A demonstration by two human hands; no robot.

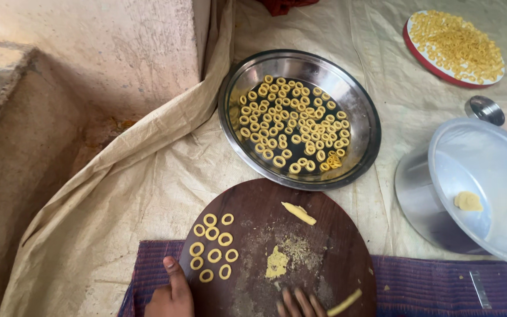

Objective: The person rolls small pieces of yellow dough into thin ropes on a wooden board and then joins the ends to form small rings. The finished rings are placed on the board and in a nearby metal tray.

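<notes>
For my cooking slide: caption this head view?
Two hands at round wooden board shaping dough rings; steel tray nearby.

A round dark-brown wooden board [300,235] lies flat, dusted with yellow crumbs. At its nine o'clock edge sits a cluster of small pale-yellow dough rings [212,246]. A short dough strip [298,213] lies toward twelve o'clock, and a thin rolled dough rope [344,302] toward five o'clock.
</notes>
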